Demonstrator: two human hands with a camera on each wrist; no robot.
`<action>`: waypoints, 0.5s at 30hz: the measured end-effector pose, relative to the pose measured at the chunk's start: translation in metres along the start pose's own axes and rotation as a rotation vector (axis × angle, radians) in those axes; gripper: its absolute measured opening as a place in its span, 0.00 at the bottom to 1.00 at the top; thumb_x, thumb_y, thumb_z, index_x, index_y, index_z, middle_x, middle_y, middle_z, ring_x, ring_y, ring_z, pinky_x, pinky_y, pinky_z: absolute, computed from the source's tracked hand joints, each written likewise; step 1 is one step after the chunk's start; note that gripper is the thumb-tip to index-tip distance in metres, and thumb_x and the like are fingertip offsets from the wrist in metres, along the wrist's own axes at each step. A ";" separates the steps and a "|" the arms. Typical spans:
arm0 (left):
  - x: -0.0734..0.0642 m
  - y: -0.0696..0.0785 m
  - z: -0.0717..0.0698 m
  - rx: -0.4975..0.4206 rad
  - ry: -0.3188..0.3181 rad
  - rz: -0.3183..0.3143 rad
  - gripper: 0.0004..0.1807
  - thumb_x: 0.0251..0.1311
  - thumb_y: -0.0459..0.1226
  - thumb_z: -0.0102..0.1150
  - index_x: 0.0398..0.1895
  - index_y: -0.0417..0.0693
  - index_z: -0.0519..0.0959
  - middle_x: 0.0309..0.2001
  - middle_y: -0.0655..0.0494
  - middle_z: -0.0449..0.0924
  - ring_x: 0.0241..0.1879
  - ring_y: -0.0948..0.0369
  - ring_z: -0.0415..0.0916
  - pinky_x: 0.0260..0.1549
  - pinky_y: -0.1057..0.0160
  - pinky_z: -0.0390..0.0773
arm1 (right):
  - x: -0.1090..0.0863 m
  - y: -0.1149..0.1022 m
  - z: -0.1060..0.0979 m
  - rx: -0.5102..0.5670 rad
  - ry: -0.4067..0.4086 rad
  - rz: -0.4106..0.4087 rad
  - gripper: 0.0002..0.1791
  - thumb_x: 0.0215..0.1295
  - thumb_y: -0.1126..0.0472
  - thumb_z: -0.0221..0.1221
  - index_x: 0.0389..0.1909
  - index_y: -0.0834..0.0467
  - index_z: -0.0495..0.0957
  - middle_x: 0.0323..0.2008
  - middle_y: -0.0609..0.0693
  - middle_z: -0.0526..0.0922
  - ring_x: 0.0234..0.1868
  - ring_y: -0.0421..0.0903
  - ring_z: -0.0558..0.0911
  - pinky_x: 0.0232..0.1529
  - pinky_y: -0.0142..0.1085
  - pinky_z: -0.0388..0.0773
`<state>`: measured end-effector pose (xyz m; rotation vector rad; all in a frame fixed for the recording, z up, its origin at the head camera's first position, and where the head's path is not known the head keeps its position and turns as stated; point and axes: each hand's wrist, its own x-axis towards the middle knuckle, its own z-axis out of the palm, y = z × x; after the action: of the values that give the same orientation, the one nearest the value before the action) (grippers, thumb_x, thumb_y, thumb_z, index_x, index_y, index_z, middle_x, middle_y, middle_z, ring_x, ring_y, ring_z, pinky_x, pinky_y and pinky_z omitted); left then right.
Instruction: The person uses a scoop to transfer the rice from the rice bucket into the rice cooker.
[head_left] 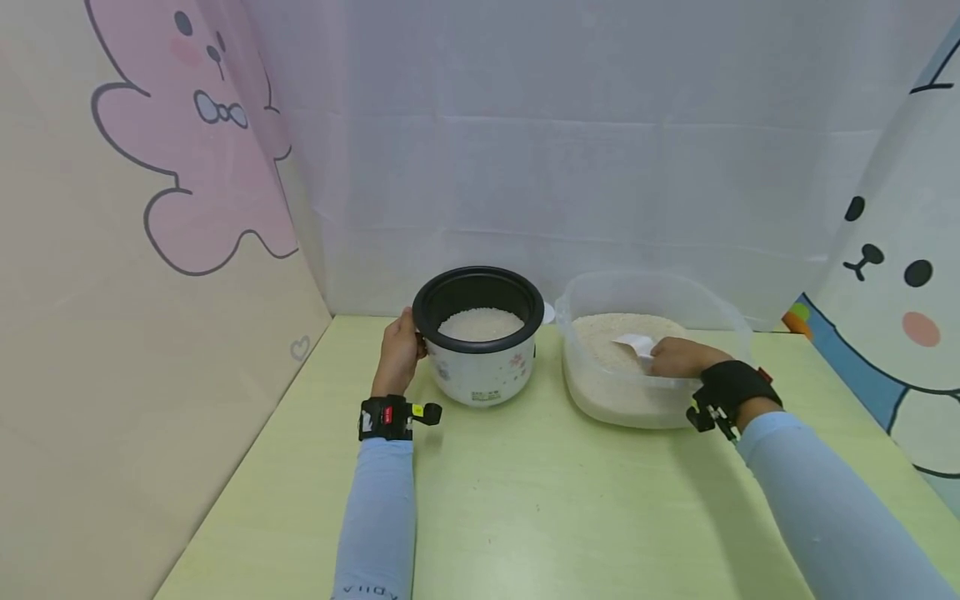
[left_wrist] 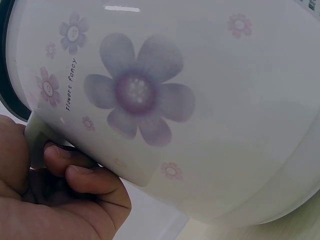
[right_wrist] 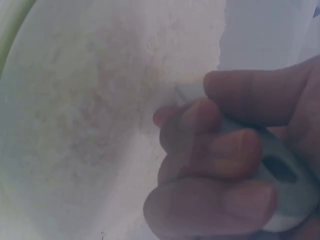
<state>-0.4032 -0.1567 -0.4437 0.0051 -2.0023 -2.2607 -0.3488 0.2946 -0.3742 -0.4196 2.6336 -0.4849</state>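
Observation:
A white rice cooker (head_left: 483, 377) with a dark rim and printed flowers stands at the middle back of the table, its lid off. White rice (head_left: 480, 323) lies inside its dark pot. My left hand (head_left: 397, 354) grips the cooker's side handle (left_wrist: 36, 135), with fingers curled under it in the left wrist view. To the right, a clear plastic tub (head_left: 660, 407) holds more rice (head_left: 600, 333). Reaching over the tub's near side, my right hand (head_left: 681, 358) holds a white scoop (head_left: 636, 343) by its handle, and the blade is at the rice. Fingers hide part of the scoop.
The cooker and tub stand side by side on a pale green table (head_left: 495, 500), near a white curtain (head_left: 487, 167) behind. A small white thing (head_left: 549, 313) shows partly between them. Cartoon-printed sheets (head_left: 225, 167) hang at both sides.

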 end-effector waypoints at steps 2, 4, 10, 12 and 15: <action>0.000 0.000 0.000 0.002 0.006 0.001 0.25 0.80 0.54 0.40 0.27 0.49 0.67 0.24 0.56 0.63 0.23 0.61 0.62 0.27 0.64 0.65 | 0.001 -0.001 0.001 -0.005 0.008 0.006 0.24 0.74 0.59 0.50 0.54 0.79 0.73 0.51 0.78 0.74 0.53 0.73 0.75 0.54 0.57 0.75; -0.001 0.001 0.000 0.002 0.013 0.003 0.25 0.80 0.54 0.40 0.27 0.49 0.67 0.24 0.56 0.63 0.22 0.61 0.62 0.27 0.64 0.65 | 0.003 0.000 0.002 -0.002 0.005 0.012 0.28 0.75 0.58 0.50 0.60 0.80 0.69 0.60 0.80 0.70 0.61 0.76 0.71 0.59 0.60 0.72; -0.001 -0.001 0.001 -0.011 0.014 0.007 0.25 0.80 0.54 0.40 0.26 0.49 0.67 0.22 0.57 0.62 0.21 0.61 0.61 0.26 0.65 0.64 | 0.005 0.000 0.001 0.031 0.002 0.004 0.23 0.74 0.57 0.52 0.56 0.72 0.77 0.54 0.69 0.78 0.54 0.65 0.78 0.53 0.55 0.75; -0.001 -0.001 0.001 -0.015 0.010 0.009 0.25 0.80 0.54 0.40 0.26 0.49 0.67 0.23 0.57 0.62 0.22 0.61 0.61 0.26 0.65 0.64 | 0.005 0.000 0.000 0.052 -0.004 -0.002 0.17 0.73 0.57 0.52 0.45 0.67 0.81 0.43 0.60 0.80 0.43 0.55 0.78 0.46 0.49 0.74; -0.001 -0.001 0.002 -0.010 0.009 0.007 0.25 0.80 0.55 0.41 0.27 0.49 0.68 0.23 0.56 0.62 0.22 0.61 0.61 0.26 0.65 0.64 | 0.004 0.001 -0.001 0.061 -0.010 -0.008 0.16 0.73 0.56 0.52 0.41 0.66 0.81 0.40 0.56 0.78 0.39 0.52 0.76 0.43 0.47 0.72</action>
<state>-0.4028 -0.1549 -0.4442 0.0069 -1.9835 -2.2627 -0.3528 0.2945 -0.3754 -0.4119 2.6012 -0.5630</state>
